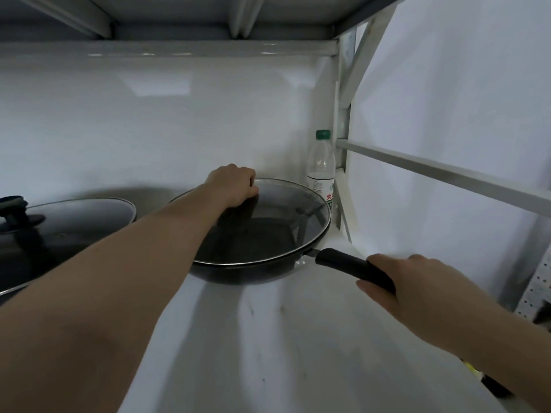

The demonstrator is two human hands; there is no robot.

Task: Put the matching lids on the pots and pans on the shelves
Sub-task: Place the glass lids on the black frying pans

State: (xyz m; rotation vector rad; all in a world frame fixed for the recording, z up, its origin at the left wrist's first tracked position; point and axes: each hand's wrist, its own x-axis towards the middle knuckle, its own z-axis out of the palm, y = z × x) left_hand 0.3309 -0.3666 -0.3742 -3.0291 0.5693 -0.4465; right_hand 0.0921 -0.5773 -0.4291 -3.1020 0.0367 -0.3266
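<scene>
A black frying pan (238, 271) stands on the white shelf (283, 338) with a glass lid (286, 204) on top of it. My left hand (234, 184) is curled over the middle of that lid, covering its knob. My right hand (402, 281) grips the pan's black handle (343, 262), which points to the right. At the left edge sits a second dark pan with a glass lid (77, 216) and a black knob (15, 210) on it.
A plastic bottle (321, 168) with a green cap stands behind the pan by the shelf's right post (343, 129). The shelf above hangs low overhead. A metal rail (447, 174) and perforated panel (536, 290) lie to the right.
</scene>
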